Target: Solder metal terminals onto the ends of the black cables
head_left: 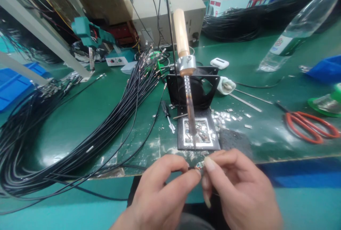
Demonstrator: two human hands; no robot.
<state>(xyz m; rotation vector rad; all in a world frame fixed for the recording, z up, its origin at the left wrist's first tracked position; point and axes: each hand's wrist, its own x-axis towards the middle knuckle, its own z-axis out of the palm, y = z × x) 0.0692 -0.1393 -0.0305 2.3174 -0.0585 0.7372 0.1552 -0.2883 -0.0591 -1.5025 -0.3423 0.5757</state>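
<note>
My left hand (162,191) pinches the end of a thin black wire (192,168) between thumb and forefinger at the bench's front edge. My right hand (237,191) meets it there and pinches a small metal terminal (200,165) against the wire tip. Just beyond my fingers a soldering iron (186,77) with a wooden handle stands fixed in a clamp. Its tip points down onto a black tray (198,135) of small metal pieces.
A thick bundle of black wires (80,134) lies across the left of the green bench. Red-handled scissors (309,125) and a plastic bottle (298,27) are on the right. A black fan (194,89) stands behind the iron. Loose metal bits (231,116) lie scattered beside the tray.
</note>
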